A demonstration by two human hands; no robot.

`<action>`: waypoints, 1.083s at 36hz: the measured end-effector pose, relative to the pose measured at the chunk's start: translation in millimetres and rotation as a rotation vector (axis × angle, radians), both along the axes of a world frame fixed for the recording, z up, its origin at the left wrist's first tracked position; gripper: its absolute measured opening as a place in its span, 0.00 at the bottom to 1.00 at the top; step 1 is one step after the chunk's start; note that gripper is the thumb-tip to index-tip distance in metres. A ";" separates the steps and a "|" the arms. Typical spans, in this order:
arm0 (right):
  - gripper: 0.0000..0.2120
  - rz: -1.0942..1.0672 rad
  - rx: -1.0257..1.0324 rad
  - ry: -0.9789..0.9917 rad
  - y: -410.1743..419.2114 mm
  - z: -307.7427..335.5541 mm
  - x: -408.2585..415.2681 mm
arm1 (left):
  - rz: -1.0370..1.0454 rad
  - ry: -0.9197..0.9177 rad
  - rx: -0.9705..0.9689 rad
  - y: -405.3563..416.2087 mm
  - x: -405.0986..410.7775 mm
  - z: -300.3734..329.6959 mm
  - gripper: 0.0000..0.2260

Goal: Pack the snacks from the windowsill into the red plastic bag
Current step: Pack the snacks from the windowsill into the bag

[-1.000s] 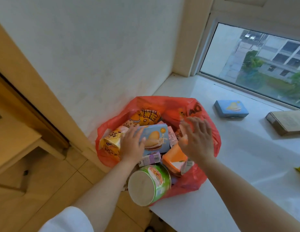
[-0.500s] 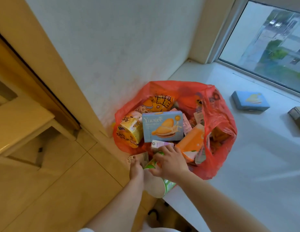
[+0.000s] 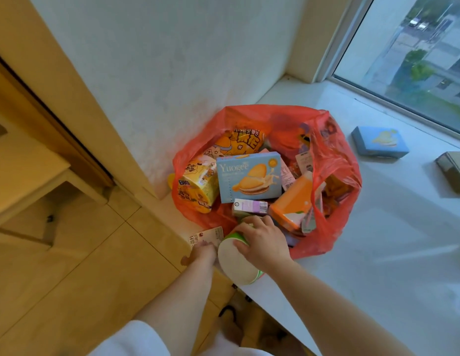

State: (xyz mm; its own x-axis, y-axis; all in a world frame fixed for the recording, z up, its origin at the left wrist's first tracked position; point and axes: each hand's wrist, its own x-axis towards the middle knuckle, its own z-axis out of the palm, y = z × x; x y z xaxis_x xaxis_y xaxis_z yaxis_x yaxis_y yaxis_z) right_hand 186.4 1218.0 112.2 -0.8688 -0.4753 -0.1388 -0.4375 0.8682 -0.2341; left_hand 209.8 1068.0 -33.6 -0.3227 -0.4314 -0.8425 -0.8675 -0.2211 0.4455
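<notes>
The red plastic bag [image 3: 338, 160] stands open on the white windowsill [image 3: 377, 240], against the wall. Inside lie a blue Yuogee biscuit box [image 3: 249, 179], a yellow cup snack [image 3: 198, 183], an orange pack [image 3: 293, 201] and several other snacks. A green-rimmed cup with a white bottom [image 3: 235, 263] lies tipped at the bag's near edge. My right hand [image 3: 262, 242] grips this cup from above. My left hand [image 3: 203, 251] sits beside the cup at the sill's edge, touching a small paper pack [image 3: 206, 235]; its fingers are mostly hidden.
A second blue biscuit box [image 3: 380, 142] lies on the sill to the right, near the window [image 3: 416, 55]. A grey-brown box [image 3: 453, 168] sits at the right edge. Wooden furniture [image 3: 31, 176] and tiled floor [image 3: 82, 265] lie left, below the sill.
Both hands have drawn back from the top of the bag to its near edge. My right hand has taken hold of the green-rimmed cup; my left has dropped beside it.
</notes>
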 end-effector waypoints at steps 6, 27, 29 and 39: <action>0.29 -0.195 -0.030 -0.144 6.0 0.7 3.5 | -0.167 0.049 -0.009 5.8 21.5 37.1 0.05; 0.41 -0.136 -0.091 -0.214 14.2 16.6 -2.6 | 0.017 0.371 -0.082 24.0 39.8 95.2 0.10; 0.40 -0.084 -0.093 -0.098 14.0 22.7 -2.1 | -0.031 0.443 -0.127 19.5 34.6 106.7 0.09; 0.40 -0.151 -0.327 0.090 17.4 56.2 -29.3 | -0.122 0.821 -0.421 -2.1 -34.6 182.1 0.10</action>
State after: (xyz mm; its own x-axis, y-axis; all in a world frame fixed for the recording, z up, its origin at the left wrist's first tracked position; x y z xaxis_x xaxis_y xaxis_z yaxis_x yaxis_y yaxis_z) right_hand 157.1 1235.4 168.4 -0.9343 -0.3474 0.0795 -0.3418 0.8103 -0.4761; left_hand 175.1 1065.8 148.5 -0.8113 -0.5739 -0.1115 -0.2513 0.1701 0.9528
